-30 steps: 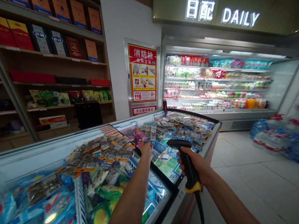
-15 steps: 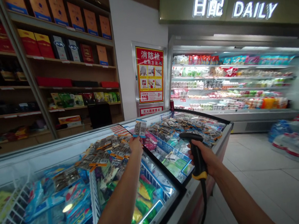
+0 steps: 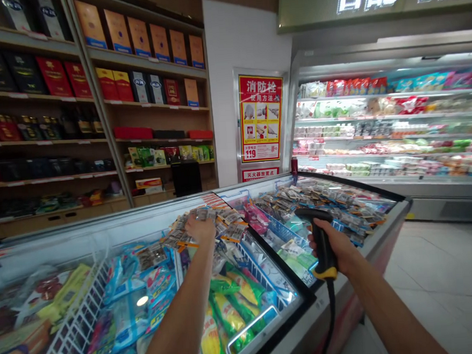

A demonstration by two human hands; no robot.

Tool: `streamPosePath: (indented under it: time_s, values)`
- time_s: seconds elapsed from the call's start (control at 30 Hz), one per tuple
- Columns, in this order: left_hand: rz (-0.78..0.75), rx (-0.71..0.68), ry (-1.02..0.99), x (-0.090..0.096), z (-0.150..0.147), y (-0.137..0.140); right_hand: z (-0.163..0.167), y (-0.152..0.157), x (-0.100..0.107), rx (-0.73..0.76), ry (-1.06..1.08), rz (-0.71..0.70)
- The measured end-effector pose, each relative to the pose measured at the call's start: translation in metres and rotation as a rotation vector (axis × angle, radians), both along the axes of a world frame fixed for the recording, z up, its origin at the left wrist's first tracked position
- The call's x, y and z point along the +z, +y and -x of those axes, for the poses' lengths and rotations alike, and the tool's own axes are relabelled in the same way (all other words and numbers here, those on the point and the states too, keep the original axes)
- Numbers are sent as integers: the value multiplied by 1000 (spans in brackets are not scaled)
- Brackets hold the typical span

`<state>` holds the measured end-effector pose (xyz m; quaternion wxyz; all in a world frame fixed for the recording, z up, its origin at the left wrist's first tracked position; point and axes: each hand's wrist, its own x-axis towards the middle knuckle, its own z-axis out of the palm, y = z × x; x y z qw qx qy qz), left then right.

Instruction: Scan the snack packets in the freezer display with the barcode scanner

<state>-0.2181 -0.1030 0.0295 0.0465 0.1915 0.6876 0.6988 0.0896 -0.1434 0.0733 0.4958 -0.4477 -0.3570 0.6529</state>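
My right hand (image 3: 338, 245) is wrapped around the handle of a black and yellow barcode scanner (image 3: 325, 249), its cable hanging down. The scanner's head points left over the freezer's front side. My left hand (image 3: 201, 229) reaches to a heap of small snack packets (image 3: 230, 215) on the freezer's glass lid. Its fingers are closed at a small packet (image 3: 203, 214) with a dark, greyish middle; the fingertips are partly hidden. A second heap of similar packets (image 3: 322, 200) lies on the lid farther right.
A chest freezer (image 3: 315, 303) stretches across in front of me, with white wire baskets (image 3: 74, 328) and bagged frozen corn (image 3: 232, 306) under the glass. Behind stand shelves of boxes (image 3: 141, 38) and a lit refrigerated display (image 3: 377, 118). Tiled floor (image 3: 436, 271) lies right.
My left hand has moved from the black divider to the left heap and lowered the packet there. The view has turned left. My right hand still holds the scanner.
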Motion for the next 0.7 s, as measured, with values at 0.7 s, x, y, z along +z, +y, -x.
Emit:
streamPosePath:
  time_s: [0.7]
  values:
    - [94,-1062,302,-44,-221,142,-73,28,-24,-206,-15,25]
